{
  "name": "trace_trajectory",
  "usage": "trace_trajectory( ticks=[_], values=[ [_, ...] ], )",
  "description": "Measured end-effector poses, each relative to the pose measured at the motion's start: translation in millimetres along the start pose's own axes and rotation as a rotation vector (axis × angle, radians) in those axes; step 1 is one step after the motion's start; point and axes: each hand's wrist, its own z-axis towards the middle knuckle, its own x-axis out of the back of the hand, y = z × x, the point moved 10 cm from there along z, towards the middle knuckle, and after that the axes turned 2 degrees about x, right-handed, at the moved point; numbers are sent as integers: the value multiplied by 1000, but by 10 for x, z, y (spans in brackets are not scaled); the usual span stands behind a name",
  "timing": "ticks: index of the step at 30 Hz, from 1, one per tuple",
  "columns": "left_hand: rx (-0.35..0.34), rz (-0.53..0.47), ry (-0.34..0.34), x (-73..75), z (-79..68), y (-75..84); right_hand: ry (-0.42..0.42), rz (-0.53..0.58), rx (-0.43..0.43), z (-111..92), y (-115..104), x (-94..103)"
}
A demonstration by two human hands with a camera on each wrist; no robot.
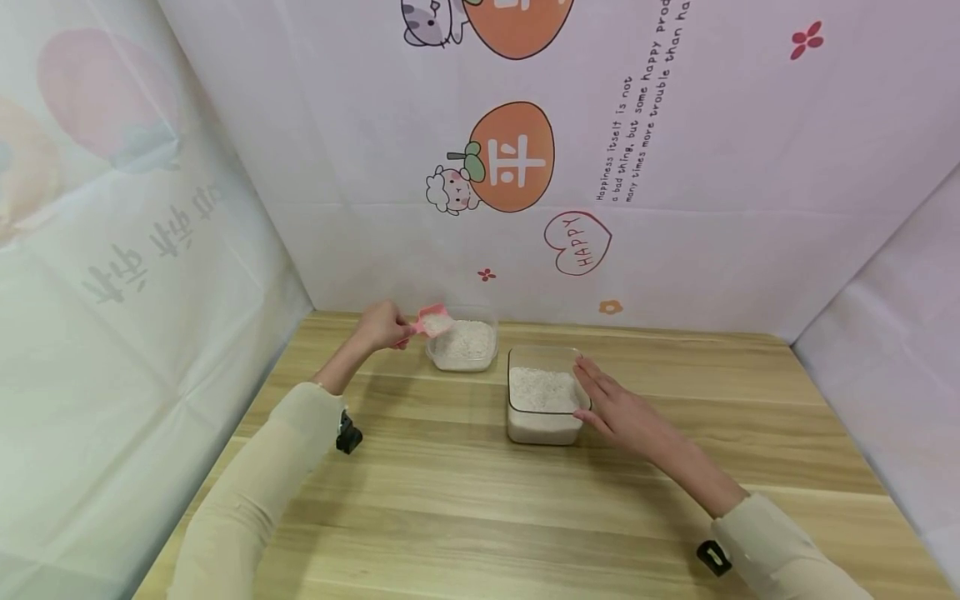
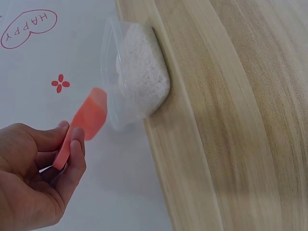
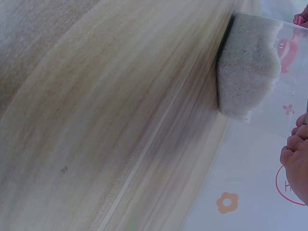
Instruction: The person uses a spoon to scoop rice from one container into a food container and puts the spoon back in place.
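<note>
My left hand point(image 1: 384, 326) is at the back left, pinching the handle of a small pink scoop point(image 1: 432, 309) between thumb and fingers. White rice point(image 1: 437, 323) lies in the scoop, which is over the left rim of a clear plastic tub point(image 1: 462, 365). In the left wrist view the scoop point(image 2: 90, 118) is tilted beside the tub's rim. The tub holds more rice point(image 2: 144, 65). To its right stands a larger clear square container point(image 1: 545, 437), with rice roughly halfway up. My right hand point(image 1: 618, 414) rests against this container's right rim, fingers extended along the side and thumb at the front corner.
Both containers stand on a wood-grain table point(image 1: 420, 508), the tub near its back edge. White printed sheets point(image 1: 360, 167) rise behind the table and at both sides. A black strap piece point(image 1: 348, 433) shows at the left wrist, another point(image 1: 713, 557) at the right.
</note>
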Motion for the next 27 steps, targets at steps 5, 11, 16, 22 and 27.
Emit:
trace_trajectory(
  ticks=[5, 11, 16, 22, 27],
  values=[
    [4, 31, 9, 5, 16, 15, -4, 9, -7, 6, 9, 0],
    [5, 64, 9, 11, 31, 41, -9, 10, -14, 6, 19, -4],
    [1, 98, 8, 25, 25, 69, 0, 7, -6, 12, 17, 8],
    [2, 131, 5, 26, 27, 82, -3, 7, -6, 12, 11, 6],
    [1, 157, 13, 27, 23, 102, -9, 3, -4, 4, 8, -3]
  ],
)
